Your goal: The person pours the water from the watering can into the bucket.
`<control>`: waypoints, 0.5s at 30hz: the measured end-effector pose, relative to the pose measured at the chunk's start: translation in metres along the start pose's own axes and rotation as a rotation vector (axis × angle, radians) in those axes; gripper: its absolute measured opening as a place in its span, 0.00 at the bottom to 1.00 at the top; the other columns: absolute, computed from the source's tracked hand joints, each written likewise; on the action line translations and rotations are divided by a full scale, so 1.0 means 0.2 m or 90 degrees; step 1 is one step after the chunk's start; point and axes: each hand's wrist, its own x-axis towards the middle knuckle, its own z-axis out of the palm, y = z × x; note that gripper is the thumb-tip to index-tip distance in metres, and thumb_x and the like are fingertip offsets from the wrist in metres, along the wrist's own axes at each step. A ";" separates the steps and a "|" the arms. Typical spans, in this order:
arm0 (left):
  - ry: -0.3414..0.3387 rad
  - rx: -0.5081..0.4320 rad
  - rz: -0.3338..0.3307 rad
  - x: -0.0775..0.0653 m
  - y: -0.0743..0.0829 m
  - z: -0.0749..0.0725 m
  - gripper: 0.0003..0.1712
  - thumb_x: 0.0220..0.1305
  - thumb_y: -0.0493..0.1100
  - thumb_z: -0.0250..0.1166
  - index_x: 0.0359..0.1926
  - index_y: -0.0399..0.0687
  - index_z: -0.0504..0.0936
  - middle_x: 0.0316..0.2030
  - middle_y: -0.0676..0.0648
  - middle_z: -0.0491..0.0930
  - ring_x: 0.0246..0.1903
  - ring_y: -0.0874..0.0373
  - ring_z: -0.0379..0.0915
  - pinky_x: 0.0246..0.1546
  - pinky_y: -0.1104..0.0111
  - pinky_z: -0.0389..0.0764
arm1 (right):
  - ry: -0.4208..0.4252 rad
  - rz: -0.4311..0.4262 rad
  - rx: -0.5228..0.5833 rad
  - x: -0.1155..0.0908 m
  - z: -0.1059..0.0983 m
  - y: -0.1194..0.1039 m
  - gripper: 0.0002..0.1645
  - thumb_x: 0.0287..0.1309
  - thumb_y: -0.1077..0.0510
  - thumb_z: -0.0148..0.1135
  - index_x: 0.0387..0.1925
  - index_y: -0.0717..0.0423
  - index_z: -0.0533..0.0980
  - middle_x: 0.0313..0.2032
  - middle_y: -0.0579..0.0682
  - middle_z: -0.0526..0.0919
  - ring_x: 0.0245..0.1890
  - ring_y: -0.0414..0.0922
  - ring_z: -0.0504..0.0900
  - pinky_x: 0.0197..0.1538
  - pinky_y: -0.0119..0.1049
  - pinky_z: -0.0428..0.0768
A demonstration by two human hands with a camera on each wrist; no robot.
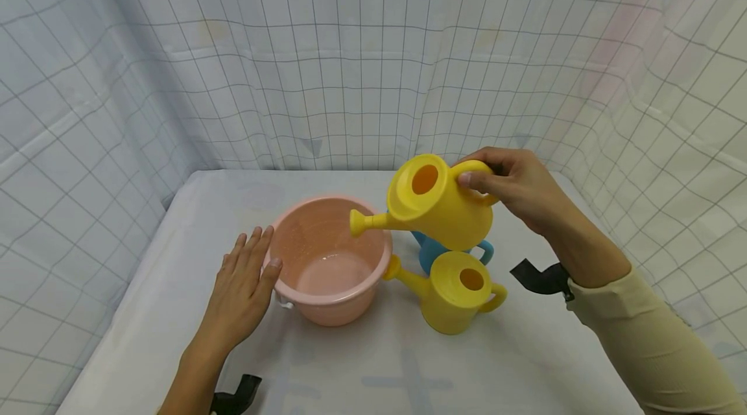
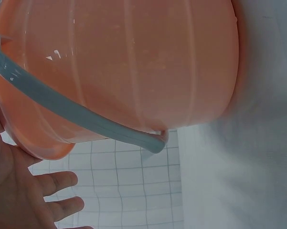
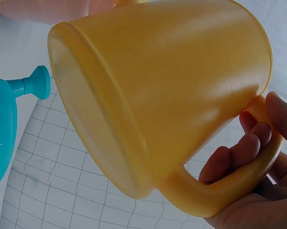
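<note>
My right hand [image 1: 522,188] grips the handle of a yellow watering can [image 1: 443,214], raised and tilted so its spout points left over the rim of a pink bucket [image 1: 338,312]. In the right wrist view, fingers [image 3: 248,150] curl through the can's handle [image 3: 200,193]. No stream shows at the spout. My left hand [image 1: 242,292] lies with straight fingers against the bucket's left rim. A grey bail handle [image 2: 76,112] hangs down the bucket's side in the left wrist view. Small glints show inside the bucket; whether it contains water I cannot tell.
A second yellow watering can [image 1: 449,301] stands right of the bucket, its spout end beside the bucket's wall. Behind it is a blue watering can [image 1: 428,253], partly hidden by the raised one. White grid-patterned curtains [image 1: 373,78] surround the white-covered table [image 1: 496,369].
</note>
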 end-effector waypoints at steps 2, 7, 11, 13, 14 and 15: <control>0.000 0.000 0.000 0.00 0.00 0.00 0.32 0.73 0.55 0.43 0.74 0.58 0.50 0.72 0.37 0.51 0.74 0.39 0.36 0.67 0.36 0.40 | -0.001 -0.001 0.000 0.00 0.00 0.00 0.18 0.59 0.49 0.62 0.46 0.56 0.79 0.40 0.45 0.84 0.41 0.47 0.79 0.44 0.35 0.81; 0.000 0.003 0.001 0.00 0.00 0.00 0.32 0.73 0.55 0.43 0.74 0.58 0.50 0.72 0.37 0.52 0.74 0.39 0.36 0.67 0.36 0.40 | -0.003 -0.001 0.000 0.00 0.00 -0.01 0.18 0.59 0.49 0.62 0.46 0.55 0.79 0.40 0.45 0.84 0.41 0.47 0.79 0.45 0.35 0.81; 0.001 0.003 0.000 0.00 0.00 0.00 0.32 0.73 0.55 0.43 0.74 0.58 0.50 0.72 0.37 0.52 0.74 0.39 0.36 0.66 0.35 0.40 | -0.007 -0.006 0.003 0.00 -0.01 -0.01 0.18 0.60 0.49 0.62 0.46 0.56 0.79 0.40 0.45 0.84 0.41 0.47 0.79 0.45 0.35 0.81; 0.001 0.002 0.000 0.00 0.00 0.00 0.32 0.73 0.55 0.43 0.74 0.58 0.50 0.72 0.37 0.52 0.74 0.39 0.37 0.66 0.35 0.40 | -0.009 -0.008 0.006 0.00 -0.01 -0.01 0.18 0.60 0.50 0.62 0.46 0.56 0.79 0.40 0.45 0.84 0.41 0.47 0.79 0.45 0.34 0.81; 0.001 0.002 0.000 0.00 0.00 0.00 0.32 0.73 0.55 0.43 0.74 0.58 0.50 0.72 0.37 0.52 0.74 0.39 0.37 0.66 0.35 0.40 | -0.009 -0.008 0.006 0.00 -0.01 -0.01 0.18 0.60 0.50 0.61 0.46 0.56 0.79 0.40 0.45 0.84 0.41 0.47 0.79 0.45 0.34 0.81; 0.001 0.002 0.000 0.00 0.00 0.00 0.32 0.73 0.55 0.43 0.74 0.58 0.50 0.72 0.38 0.52 0.74 0.39 0.37 0.66 0.35 0.40 | -0.009 -0.007 0.005 0.00 -0.01 -0.01 0.18 0.60 0.50 0.61 0.46 0.56 0.79 0.40 0.45 0.84 0.41 0.47 0.79 0.45 0.34 0.81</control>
